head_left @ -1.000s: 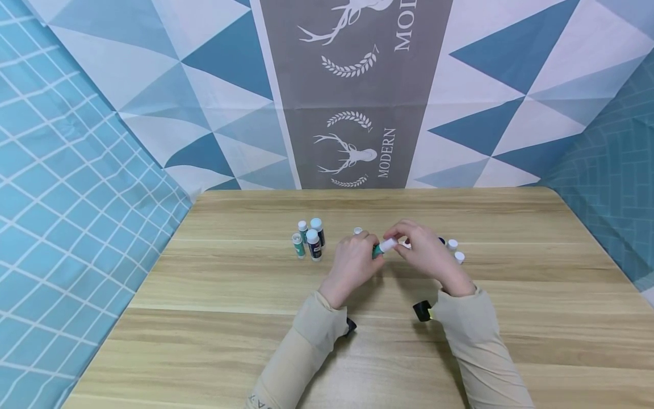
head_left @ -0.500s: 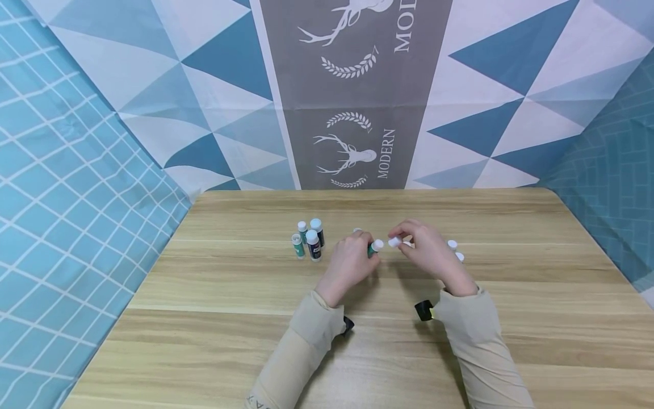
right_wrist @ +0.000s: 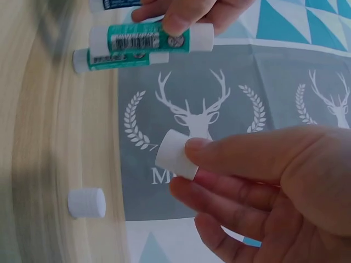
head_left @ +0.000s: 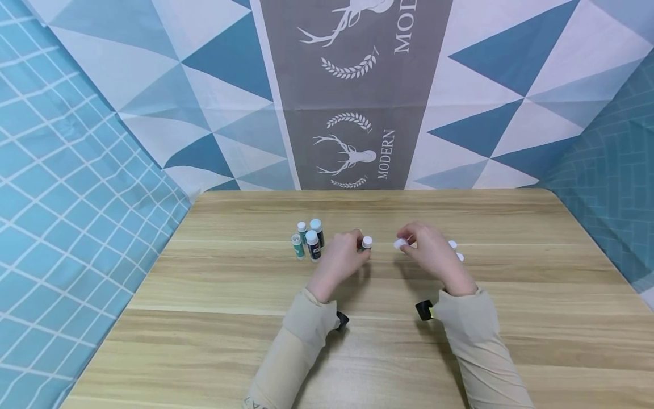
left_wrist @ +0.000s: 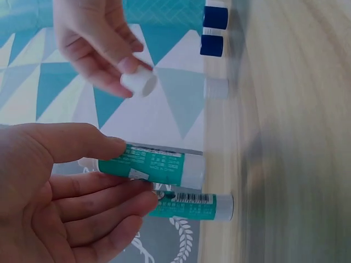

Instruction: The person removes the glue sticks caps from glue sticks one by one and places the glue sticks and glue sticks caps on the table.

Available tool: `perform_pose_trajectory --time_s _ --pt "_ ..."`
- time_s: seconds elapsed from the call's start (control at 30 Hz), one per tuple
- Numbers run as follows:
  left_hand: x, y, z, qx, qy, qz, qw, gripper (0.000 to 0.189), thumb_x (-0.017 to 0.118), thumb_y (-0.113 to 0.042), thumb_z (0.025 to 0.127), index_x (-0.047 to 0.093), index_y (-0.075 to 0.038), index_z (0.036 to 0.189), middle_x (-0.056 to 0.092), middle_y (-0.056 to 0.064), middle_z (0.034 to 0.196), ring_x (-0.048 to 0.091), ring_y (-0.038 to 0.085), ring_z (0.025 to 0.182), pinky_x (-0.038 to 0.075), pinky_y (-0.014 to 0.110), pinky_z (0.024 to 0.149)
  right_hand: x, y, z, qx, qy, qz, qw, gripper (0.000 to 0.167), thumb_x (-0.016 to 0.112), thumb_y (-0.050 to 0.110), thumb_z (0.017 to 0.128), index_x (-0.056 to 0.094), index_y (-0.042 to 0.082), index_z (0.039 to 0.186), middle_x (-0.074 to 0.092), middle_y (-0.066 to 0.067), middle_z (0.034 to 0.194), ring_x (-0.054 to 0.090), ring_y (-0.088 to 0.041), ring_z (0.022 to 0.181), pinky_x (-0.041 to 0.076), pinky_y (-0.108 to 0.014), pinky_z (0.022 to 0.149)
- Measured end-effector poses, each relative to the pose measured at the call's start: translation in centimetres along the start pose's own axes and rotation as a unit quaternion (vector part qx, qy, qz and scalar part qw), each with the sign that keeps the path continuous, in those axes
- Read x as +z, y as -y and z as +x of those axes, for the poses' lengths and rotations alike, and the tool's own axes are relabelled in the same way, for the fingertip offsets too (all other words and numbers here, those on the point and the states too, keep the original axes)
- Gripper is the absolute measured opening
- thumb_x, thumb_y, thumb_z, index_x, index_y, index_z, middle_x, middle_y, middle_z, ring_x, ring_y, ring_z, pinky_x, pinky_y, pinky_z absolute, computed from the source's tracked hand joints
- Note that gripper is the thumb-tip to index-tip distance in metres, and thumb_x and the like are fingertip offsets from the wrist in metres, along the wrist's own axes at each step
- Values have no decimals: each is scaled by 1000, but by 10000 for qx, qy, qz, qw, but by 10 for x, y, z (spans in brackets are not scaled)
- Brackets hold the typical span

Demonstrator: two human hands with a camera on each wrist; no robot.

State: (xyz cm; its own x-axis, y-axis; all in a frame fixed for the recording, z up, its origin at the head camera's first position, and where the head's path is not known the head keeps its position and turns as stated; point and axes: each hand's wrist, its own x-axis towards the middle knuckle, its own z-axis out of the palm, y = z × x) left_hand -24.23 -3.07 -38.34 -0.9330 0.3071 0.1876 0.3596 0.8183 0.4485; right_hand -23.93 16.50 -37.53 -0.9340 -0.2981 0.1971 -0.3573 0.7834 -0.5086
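Note:
My left hand pinches a glue stick with a green label between thumb and fingers. The stick is upright and uncapped, its narrower white top showing. Behind it a second green glue stick stands on the table, mostly hidden by the hand in the head view. To the right, my right hand holds a white cap in the air between thumb and fingertips, apart from the stick. A loose white cap sits on the table below that hand.
Left of the hands stands a group of glue sticks, green ones and dark blue ones. Dark blue caps stand on the wooden table, past the loose white cap. Patterned cloth hangs behind the table's far edge.
The cap has come off the glue stick and stays in my right hand, which shifts slightly right. My left hand moves left with the stick, which goes from tilted to upright.

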Motion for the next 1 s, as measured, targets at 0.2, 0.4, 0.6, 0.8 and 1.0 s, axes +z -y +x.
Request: perform_pose_trajectory --time_s 0.2,0.4,0.6,0.8,1.0 --pt "-3 5 0 -124 137 -19 9998 8 64 -13 78 57 -9 79 53 -1 63 43 10 53 34 21 45 1 -2 0 231 196 -129 9995 19 63 6 82 63 -2 99 64 -14 91 61 -27 84 49 -40 71" --pt "-4 8 -1 -275 330 -128 9990 5 61 -9 78 59 -6 82 53 1 64 42 8 48 33 20 44 5 -5 1 423 387 -206 9981 15 62 5 83 64 1 97 64 -13 92 60 -26 83 48 -39 71" --pt "-4 9 -1 -250 301 108 9992 4 62 -10 79 60 -7 80 54 0 62 42 8 48 34 20 43 8 -10 0 521 571 -229 9967 9 62 3 80 64 3 89 63 -10 85 57 -21 76 47 -36 68" --pt "-4 10 -1 -219 172 379 9989 4 64 -12 79 63 -8 78 55 -1 61 45 9 49 34 21 43 12 -15 0 624 621 -375 9954 7 63 3 79 63 4 86 61 -8 82 54 -20 72 45 -35 66" --pt "-3 11 -1 -172 118 485 9986 5 64 -11 79 63 -7 75 57 1 63 46 11 51 35 22 45 15 -18 1 746 722 -338 9940 10 63 2 78 59 2 87 57 -6 77 50 -19 68 41 -31 62"
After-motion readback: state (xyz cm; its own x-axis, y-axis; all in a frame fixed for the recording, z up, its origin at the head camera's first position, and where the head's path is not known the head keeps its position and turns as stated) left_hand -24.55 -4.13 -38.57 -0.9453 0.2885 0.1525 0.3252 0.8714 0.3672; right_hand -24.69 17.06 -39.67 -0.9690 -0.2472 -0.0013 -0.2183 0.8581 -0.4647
